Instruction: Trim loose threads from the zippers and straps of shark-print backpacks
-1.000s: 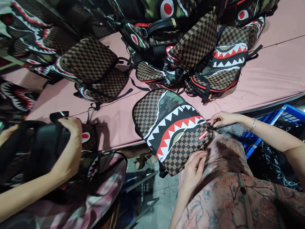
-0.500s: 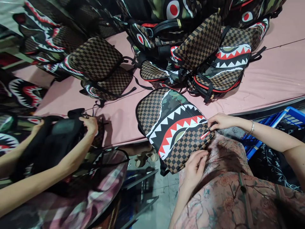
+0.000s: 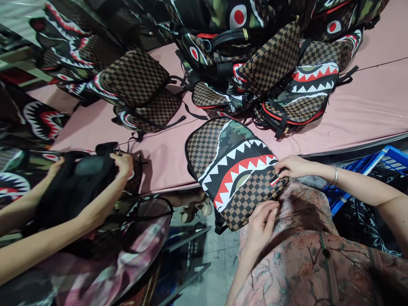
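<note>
A brown-checkered backpack (image 3: 239, 170) with a red, white and black shark-mouth print lies at the table's near edge, its lower end against my lap. My right hand (image 3: 288, 166) is closed in a pinch at its right edge, on what looks like a small dark zipper pull beside a red tag (image 3: 274, 182). Below it, my left hand (image 3: 263, 219) rests at the backpack's lower edge, fingers bent and pressed together; what they hold, if anything, is hidden.
More checkered backpacks (image 3: 270, 59) are piled along the back of the pink table (image 3: 376, 97). At the left, a person's hands (image 3: 123, 165) hold a black-backed bag (image 3: 84, 178). A blue crate (image 3: 387, 159) stands at the right, beyond my right forearm.
My right hand has shifted slightly left along the backpack's edge, and the small dark piece in its fingers shows less. The whole view has moved a little.
</note>
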### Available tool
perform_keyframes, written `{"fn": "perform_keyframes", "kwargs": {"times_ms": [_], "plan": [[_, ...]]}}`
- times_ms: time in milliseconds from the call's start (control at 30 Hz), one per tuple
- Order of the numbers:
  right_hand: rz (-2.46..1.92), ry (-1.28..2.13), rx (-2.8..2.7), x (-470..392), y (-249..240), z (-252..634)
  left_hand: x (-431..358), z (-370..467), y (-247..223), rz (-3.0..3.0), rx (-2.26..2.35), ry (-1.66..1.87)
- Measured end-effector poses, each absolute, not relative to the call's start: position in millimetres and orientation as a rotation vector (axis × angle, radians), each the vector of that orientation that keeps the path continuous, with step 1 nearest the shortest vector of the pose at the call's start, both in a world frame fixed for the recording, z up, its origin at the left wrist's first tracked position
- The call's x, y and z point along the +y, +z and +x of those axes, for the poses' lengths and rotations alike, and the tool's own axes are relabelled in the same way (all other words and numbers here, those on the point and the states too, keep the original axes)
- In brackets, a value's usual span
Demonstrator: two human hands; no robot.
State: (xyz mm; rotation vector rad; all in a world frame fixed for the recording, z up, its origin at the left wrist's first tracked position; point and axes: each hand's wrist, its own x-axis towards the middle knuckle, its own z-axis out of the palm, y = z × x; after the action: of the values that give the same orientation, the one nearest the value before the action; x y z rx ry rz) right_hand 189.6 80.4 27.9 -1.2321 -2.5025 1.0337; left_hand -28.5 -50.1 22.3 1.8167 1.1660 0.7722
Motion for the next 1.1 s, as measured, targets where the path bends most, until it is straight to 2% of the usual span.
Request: {"fn": "perform_keyframes", "kwargs": {"times_ms": [233, 433, 667, 733, 833, 1000, 1100], "plan": [[-1.318, 1.124, -2.440, 82, 27, 200, -50, -33, 20, 1.816, 1.220, 0.773], [-1.255, 1.142, -2.372, 79, 27, 197, -21, -23, 15, 1.932, 1.558, 0.930], [-1.248, 1.493, -1.596, 91, -5, 195, 5, -8, 12, 2.126, 1.700, 0.634], [-1.327, 1.410, -1.496, 101, -17, 190, 6, -5, 10, 2.116, 1.743, 0.634], [-1.388, 1.111, -1.556, 122, -29, 175, 6, -3, 5, 2.194, 1.744, 0.741], [-1.387, 0.838, -1.678, 185, -26, 138, -1, -2, 2, 2.335, 1.740, 0.862], [-1.402, 0.731, -1.767, 229, -21, 116, -5, -8, 5, 2.295, 1.502, 0.862]]}}
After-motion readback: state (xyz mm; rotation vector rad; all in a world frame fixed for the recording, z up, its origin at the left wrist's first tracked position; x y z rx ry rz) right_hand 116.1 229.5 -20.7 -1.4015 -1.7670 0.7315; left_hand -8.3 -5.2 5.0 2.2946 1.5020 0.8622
